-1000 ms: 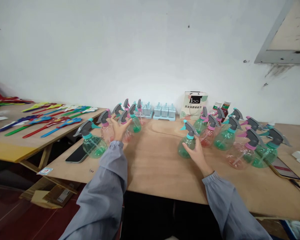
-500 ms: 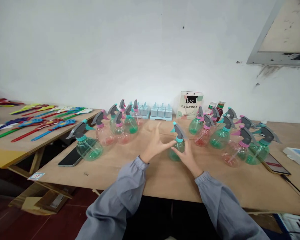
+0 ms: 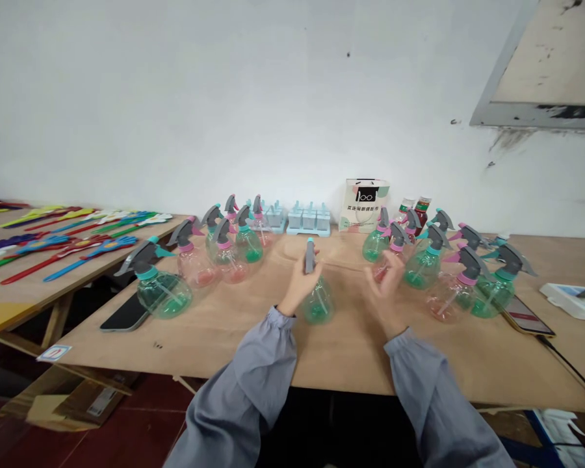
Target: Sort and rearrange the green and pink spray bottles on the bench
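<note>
A green spray bottle (image 3: pixel 318 304) with a grey and teal spray head stands near the middle of the brown table. My left hand (image 3: pixel 301 279) is closed round its head and neck, and part of the neck is hidden by the fingers. To the right of the bottle, my right hand (image 3: pixel 385 286) is raised over the table, slightly blurred, with its fingers apart and nothing in them. It partly covers a pink spray bottle (image 3: pixel 396 242) behind it. More green and pink spray bottles stand in groups on both sides.
Popsicle moulds (image 3: pixel 309 220) and a printed box (image 3: pixel 363 207) stand by the wall. A dark phone (image 3: pixel 124 314) lies left, a lit phone (image 3: pixel 530 316) right. Colourful hand-shaped sticks cover the left table (image 3: pixel 10 300).
My left hand has closed on the bottle's head, which has turned and now points away. My right hand has let go of the bottle and moved right. The view has shifted slightly.
</note>
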`<state>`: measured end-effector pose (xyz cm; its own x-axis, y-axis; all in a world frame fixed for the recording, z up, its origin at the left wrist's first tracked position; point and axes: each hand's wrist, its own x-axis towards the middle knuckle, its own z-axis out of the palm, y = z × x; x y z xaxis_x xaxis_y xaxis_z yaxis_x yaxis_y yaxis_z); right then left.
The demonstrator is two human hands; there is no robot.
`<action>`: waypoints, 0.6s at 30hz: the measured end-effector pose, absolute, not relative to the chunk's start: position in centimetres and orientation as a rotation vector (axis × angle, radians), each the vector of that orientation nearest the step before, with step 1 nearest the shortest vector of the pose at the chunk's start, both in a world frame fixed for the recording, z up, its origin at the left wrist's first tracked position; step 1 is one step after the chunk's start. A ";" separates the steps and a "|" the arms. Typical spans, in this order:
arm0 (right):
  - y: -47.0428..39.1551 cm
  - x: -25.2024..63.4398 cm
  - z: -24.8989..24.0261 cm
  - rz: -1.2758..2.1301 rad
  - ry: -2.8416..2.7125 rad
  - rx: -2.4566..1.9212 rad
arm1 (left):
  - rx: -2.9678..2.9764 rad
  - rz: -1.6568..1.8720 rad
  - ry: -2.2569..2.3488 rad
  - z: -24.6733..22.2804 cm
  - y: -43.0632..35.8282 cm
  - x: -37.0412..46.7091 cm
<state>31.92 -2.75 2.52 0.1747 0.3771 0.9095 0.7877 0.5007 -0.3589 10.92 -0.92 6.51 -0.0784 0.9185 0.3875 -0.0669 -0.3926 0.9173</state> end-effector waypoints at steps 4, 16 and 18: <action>0.0 36.5 2.7 -0.474 -1.212 -1.286 | 1.278 1.520 0.892 6.9 -0.5 8.9; 0.8 36.2 0.2 -0.169 -1.430 -1.375 | 1.089 1.246 0.531 7.3 -0.4 6.7; -0.2 35.0 -0.1 -0.008 -1.526 -1.270 | 1.099 1.194 0.504 7.3 -0.3 6.2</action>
<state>35.02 -0.18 -0.12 0.1713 0.6859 0.7072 0.6932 0.4262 -0.5813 6.21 -0.34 7.34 0.3437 0.9132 0.2188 -0.4805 -0.0291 0.8765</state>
